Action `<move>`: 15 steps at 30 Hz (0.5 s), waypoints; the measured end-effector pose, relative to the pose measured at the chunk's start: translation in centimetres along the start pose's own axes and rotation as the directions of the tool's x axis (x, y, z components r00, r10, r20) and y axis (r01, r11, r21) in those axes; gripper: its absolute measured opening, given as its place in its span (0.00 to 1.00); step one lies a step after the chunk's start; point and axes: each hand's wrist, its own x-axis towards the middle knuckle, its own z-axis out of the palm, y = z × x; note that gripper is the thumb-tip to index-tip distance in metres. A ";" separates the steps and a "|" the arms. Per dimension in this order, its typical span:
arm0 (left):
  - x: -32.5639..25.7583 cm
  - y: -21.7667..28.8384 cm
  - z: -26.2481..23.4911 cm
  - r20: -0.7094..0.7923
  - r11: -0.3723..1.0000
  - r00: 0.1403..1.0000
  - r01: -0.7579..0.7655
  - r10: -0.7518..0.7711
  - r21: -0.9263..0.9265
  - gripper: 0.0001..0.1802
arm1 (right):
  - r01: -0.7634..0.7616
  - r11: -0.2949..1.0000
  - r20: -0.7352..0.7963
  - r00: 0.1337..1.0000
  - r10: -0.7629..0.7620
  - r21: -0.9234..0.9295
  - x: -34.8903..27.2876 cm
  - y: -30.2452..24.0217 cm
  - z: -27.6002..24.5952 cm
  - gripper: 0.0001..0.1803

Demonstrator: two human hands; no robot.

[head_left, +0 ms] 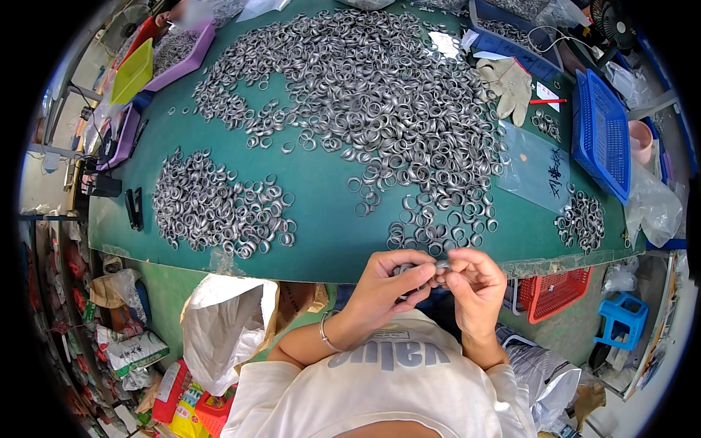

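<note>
At the surface's point(328, 226) near edge, I am apparently examining rings point(442, 267), left fingers point(418, 276) and right fingers point(476, 261) clamping them, next likely needing steadiness.

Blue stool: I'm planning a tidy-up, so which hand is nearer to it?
Right. The right hand is left of the blue stool; the left hand is farther left, beyond the right one.

Green floor point(162, 283) underlies one green-topped table point(321, 208); blue plastic stool point(626, 312), right; packed shelving point(51, 217), left; black fan point(612, 25), upper right.
</note>
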 end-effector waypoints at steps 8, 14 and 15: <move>0.0 -0.1 -0.3 0.030 1.000 1.000 -0.004 0.004 0.024 0.11 | -0.034 0.999 0.007 0.999 0.034 0.006 -0.1 -0.1 0.0 0.13; 0.1 -0.1 -0.1 0.014 0.999 0.999 -0.029 0.029 0.015 0.09 | -0.077 0.997 -0.012 0.997 0.078 0.030 -0.1 -0.1 -0.1 0.13; 0.1 -0.1 0.0 0.014 0.999 0.999 -0.031 0.030 0.016 0.09 | -0.086 0.996 -0.017 0.996 0.086 0.035 -0.1 -0.1 -0.1 0.13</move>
